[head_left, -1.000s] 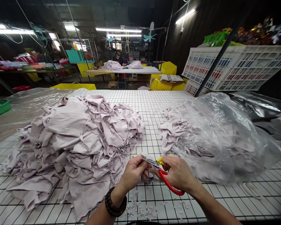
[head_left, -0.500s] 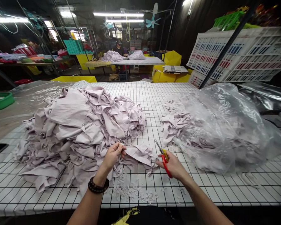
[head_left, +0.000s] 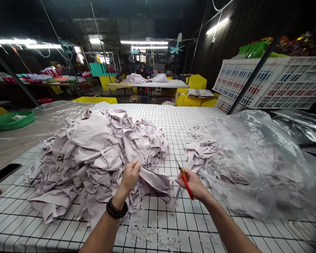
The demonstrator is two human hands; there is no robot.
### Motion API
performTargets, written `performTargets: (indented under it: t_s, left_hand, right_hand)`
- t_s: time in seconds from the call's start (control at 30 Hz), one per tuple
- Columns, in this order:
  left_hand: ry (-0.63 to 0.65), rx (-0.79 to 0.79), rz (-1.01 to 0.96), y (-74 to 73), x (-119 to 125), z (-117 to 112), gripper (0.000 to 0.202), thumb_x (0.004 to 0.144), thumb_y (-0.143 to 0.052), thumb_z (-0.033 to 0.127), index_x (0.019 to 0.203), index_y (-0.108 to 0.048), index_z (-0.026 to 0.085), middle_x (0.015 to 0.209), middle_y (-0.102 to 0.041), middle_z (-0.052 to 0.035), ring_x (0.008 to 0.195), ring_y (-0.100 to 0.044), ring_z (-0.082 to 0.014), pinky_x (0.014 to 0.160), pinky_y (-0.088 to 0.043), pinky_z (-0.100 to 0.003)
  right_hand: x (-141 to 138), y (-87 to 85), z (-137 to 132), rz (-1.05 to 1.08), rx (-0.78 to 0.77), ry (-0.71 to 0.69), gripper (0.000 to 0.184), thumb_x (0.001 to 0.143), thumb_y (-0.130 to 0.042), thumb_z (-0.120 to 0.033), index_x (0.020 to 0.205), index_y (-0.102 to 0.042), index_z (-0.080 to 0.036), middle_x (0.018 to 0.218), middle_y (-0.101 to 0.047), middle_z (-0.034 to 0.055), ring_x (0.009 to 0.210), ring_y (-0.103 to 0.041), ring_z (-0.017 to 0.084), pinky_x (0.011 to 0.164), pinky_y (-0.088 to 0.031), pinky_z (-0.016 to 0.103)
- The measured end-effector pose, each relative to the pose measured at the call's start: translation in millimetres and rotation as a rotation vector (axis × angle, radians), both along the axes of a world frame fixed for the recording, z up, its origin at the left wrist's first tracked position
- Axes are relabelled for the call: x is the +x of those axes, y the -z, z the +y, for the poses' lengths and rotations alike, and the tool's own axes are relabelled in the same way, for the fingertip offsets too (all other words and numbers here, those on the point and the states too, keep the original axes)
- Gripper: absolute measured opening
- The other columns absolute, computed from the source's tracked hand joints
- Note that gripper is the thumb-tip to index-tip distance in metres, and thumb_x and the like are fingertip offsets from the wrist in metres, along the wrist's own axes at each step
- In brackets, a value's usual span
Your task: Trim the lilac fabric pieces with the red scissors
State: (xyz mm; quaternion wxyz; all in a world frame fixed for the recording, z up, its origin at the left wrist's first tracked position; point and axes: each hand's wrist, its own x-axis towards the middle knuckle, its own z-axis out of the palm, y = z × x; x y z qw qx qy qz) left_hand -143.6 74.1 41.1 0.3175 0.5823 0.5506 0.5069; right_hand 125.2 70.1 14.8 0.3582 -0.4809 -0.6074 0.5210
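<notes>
My left hand (head_left: pixel 131 176), closed in a pinch, grips one end of a pale lilac fabric piece (head_left: pixel 156 184) at the right edge of a big heap of the same cloth (head_left: pixel 94 140). The piece stretches across toward my right hand (head_left: pixel 193 184). Red-and-yellow-handled scissors (head_left: pixel 184 178) sit in my right hand, blades pointing up and away. The fingertips of that hand are at the fabric's other end, where a thin pale strip (head_left: pixel 177 196) hangs down; whether they pinch it is unclear. Small cloth snippets (head_left: pixel 152 235) lie scattered below on the checked tablecloth (head_left: pixel 173 130).
A clear plastic bag (head_left: pixel 260 158) spreads over more lilac pieces (head_left: pixel 202 151) on the right. A phone (head_left: pixel 6 173) lies at the left edge, near a green basket (head_left: pixel 13 120). White crates (head_left: pixel 268 80) stand at the back right. A person (head_left: pixel 142 72) sits at a far table.
My view has tilted up and turned slightly left. The fabric piece is lifted and drawn out more between my hands. My left hand still grips it, and the scissors stay in my right.
</notes>
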Motion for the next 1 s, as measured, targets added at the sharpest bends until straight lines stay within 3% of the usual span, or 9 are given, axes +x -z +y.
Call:
performTargets:
  t_s: [0.17,0.27,0.37,0.47,0.57,0.67,0.73,0.83,1.0]
  left_hand:
    - [0.212,0.202,0.123,-63.5,53.7,71.9,0.041,0.086,-0.04,0.034,0.05,-0.026,0.02,0.051,-0.029,0.0046,0.049,-0.03,-0.0094,0.052,-0.027,-0.024]
    - [0.366,0.158,0.21,-73.2,93.0,102.6,0.042,0.075,-0.058,0.033,0.044,-0.034,0.019,0.05,-0.037,0.0037,0.048,-0.035,-0.0089,0.052,-0.03,-0.024]
    - [0.361,0.12,0.256,-54.5,110.5,91.2,0.032,0.072,-0.064,0.033,0.049,-0.05,0.016,0.065,-0.053,-0.003,0.058,-0.046,-0.0125,0.058,-0.035,-0.025]
    - [0.321,-0.023,0.219,-17.0,106.4,38.6,0.043,0.087,-0.045,0.044,0.059,-0.059,0.015,0.07,-0.057,-0.0076,0.059,-0.049,-0.0143,0.057,-0.037,-0.027]
    - [0.545,-0.653,-0.185,25.8,103.2,-23.3,0.064,0.086,-0.033,0.063,0.064,-0.064,0.012,0.06,-0.058,-0.0062,0.041,-0.04,-0.0097,0.042,-0.029,-0.023]
    - [0.445,-0.906,-0.726,55.7,112.4,-62.7,0.056,0.077,-0.05,0.066,0.079,-0.066,0.012,0.068,-0.058,-0.0021,0.038,-0.025,-0.0029,0.038,-0.015,-0.018]
    - [0.363,-0.916,-0.929,62.9,120.4,-73.4,0.049,0.072,-0.063,0.059,0.086,-0.066,0.013,0.071,-0.056,0.0008,0.04,-0.02,-0.0011,0.039,-0.009,-0.016]
    - [0.341,-0.9,-1.043,59.2,124.7,-77.3,0.043,0.069,-0.072,0.048,0.091,-0.064,0.012,0.07,-0.053,0.0027,0.042,-0.017,-0.0001,0.039,-0.007,-0.016]
    - [0.31,-0.682,-0.977,44.6,111.3,-80.7,0.043,0.073,-0.069,0.048,0.092,-0.061,0.011,0.072,-0.055,0.0013,0.042,-0.02,-0.0001,0.039,-0.016,-0.016]
  right_hand:
    - [16.3,-43.6,-29.0,0.373,-0.044,0.045,0.025,0.074,-0.07,-0.027,0.077,-0.046,-0.022,0.078,-0.051,-0.0014,0.07,-0.049,0.014,0.067,-0.042,0.027]
    - [11.1,-40.3,-45.8,0.517,-0.133,0.111,0.025,0.072,-0.072,-0.027,0.077,-0.048,-0.023,0.079,-0.051,-0.0003,0.075,-0.054,0.017,0.067,-0.044,0.029]
    - [1.5,-17.9,-53.9,0.604,-0.263,0.26,0.029,0.067,-0.076,-0.027,0.078,-0.05,-0.021,0.08,-0.052,0.0001,0.071,-0.057,0.017,0.058,-0.042,0.027]
    - [-5.4,6.4,-58.9,0.634,-0.351,0.385,0.033,0.061,-0.079,-0.027,0.074,-0.05,-0.02,0.08,-0.054,0.0006,0.066,-0.056,0.015,0.053,-0.041,0.025]
    - [-10.4,18.6,-67.4,0.627,-0.355,0.404,0.031,0.064,-0.078,-0.03,0.074,-0.051,-0.02,0.08,-0.056,0.0007,0.065,-0.056,0.015,0.055,-0.042,0.026]
    - [-16.3,20.1,-80.0,0.536,-0.295,0.423,0.032,0.066,-0.077,-0.033,0.074,-0.05,-0.021,0.078,-0.058,0.0006,0.065,-0.057,0.015,0.056,-0.042,0.026]
    - [-19.4,20.1,-87.8,0.456,-0.24,0.433,0.034,0.065,-0.078,-0.034,0.073,-0.048,-0.021,0.078,-0.06,0.0011,0.069,-0.058,0.016,0.061,-0.044,0.027]
    - [-17.8,21.5,-92.5,0.322,-0.169,0.391,0.034,0.065,-0.078,-0.035,0.072,-0.048,-0.021,0.076,-0.061,0.0012,0.074,-0.058,0.018,0.07,-0.046,0.029]
    - [-7.2,17.7,-72.1,0.18,-0.054,0.302,0.03,0.07,-0.073,-0.038,0.082,-0.051,-0.021,0.08,-0.06,0.0008,0.071,-0.056,0.016,0.071,-0.047,0.029]
